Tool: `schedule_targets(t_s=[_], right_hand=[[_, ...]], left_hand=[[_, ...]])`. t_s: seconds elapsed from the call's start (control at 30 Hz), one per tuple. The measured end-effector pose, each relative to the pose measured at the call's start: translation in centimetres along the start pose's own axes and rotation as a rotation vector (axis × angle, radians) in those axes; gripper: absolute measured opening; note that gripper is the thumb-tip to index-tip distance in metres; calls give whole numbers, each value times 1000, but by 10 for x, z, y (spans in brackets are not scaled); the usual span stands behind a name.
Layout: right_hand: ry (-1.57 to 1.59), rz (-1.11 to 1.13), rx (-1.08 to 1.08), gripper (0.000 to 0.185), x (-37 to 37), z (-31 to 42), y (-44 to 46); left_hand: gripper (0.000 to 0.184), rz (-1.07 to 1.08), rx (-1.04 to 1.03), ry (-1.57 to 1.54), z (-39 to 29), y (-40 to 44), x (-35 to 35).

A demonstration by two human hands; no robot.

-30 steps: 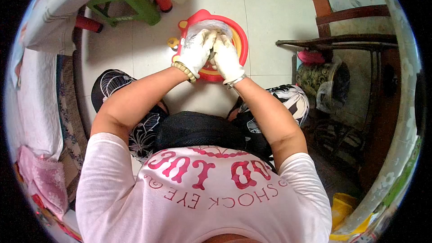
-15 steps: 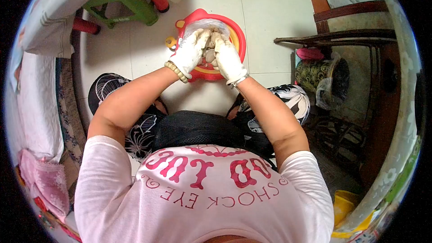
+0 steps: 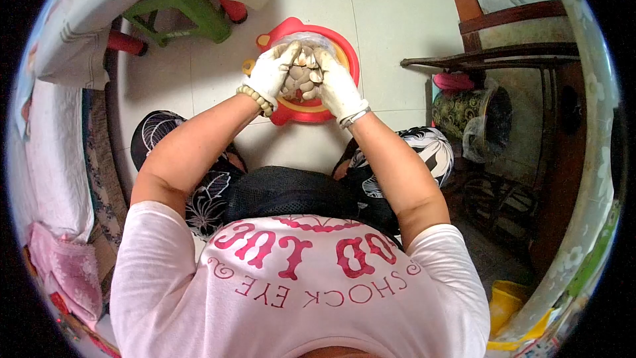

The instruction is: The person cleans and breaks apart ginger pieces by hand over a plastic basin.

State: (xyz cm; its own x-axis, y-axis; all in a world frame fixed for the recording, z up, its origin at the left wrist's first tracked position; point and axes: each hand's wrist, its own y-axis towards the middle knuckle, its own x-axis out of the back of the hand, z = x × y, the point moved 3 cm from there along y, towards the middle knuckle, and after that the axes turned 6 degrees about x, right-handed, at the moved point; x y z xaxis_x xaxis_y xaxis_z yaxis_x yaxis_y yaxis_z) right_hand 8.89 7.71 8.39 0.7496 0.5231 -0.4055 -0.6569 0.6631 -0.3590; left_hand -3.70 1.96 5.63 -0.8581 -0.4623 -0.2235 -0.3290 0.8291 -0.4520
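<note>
I have the left hand [image 3: 267,73] and the right hand [image 3: 338,87], both white-gloved, with fingers closed on opposite sides of a clump of pale, mushroom-like pieces [image 3: 300,81], over the red basin [image 3: 353,61] on the tiled floor [image 3: 397,33]. My main worry is a slip: the pieces overlap, so uneven pressure between the hands could let some slide out through the unsupported middle. Squeezing too hard might break them, and gloves probably dull the touch that would warn me. The clear plastic bag [image 3: 311,38] beyond the fingers could snag. Counting, I get two hands, one basin, one bag, one green stool [image 3: 192,10] and one beaded bracelet [image 3: 258,100]; the pieces hide each other, so I can only say several.
</note>
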Motion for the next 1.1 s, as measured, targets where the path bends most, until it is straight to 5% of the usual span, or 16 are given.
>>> schedule_targets(t_s=[0.17, 0.23, 0.5, 0.67, 0.87, 0.9, 1.0, 1.03, 1.1], right_hand=[[-159, 39, -11, 22, -1, 2, 1], [-104, 45, 0, 20, -3, -1, 2], [9, 51, -20, 16, -9, -7, -2], [-330, -62, 124, 22, -7, -10, 4], [-224, 159, 206, 25, 3, -12, 9], [-292, 159, 55, 27, 2, -3, 3], [-131, 168, 33, 29, 0, -11, -1], [-203, 178, 87, 29, -5, -5, -5], [-122, 145, 132, 28, -4, -15, -1]], left_hand=[[34, 2, -19, 83, -6, -3, -5], [30, 22, 90, -191, -13, -13, -17], [30, 27, 140, -129, -16, -22, -18], [35, -25, 27, -74, -10, -10, -12], [31, 363, 305, -228, -10, -4, -12], [31, 360, 306, -226, -11, -7, -12], [34, 272, 200, 159, -16, -14, -13], [34, 286, 13, 68, -11, -12, -18], [35, 239, 2, 84, -5, -10, -16]])
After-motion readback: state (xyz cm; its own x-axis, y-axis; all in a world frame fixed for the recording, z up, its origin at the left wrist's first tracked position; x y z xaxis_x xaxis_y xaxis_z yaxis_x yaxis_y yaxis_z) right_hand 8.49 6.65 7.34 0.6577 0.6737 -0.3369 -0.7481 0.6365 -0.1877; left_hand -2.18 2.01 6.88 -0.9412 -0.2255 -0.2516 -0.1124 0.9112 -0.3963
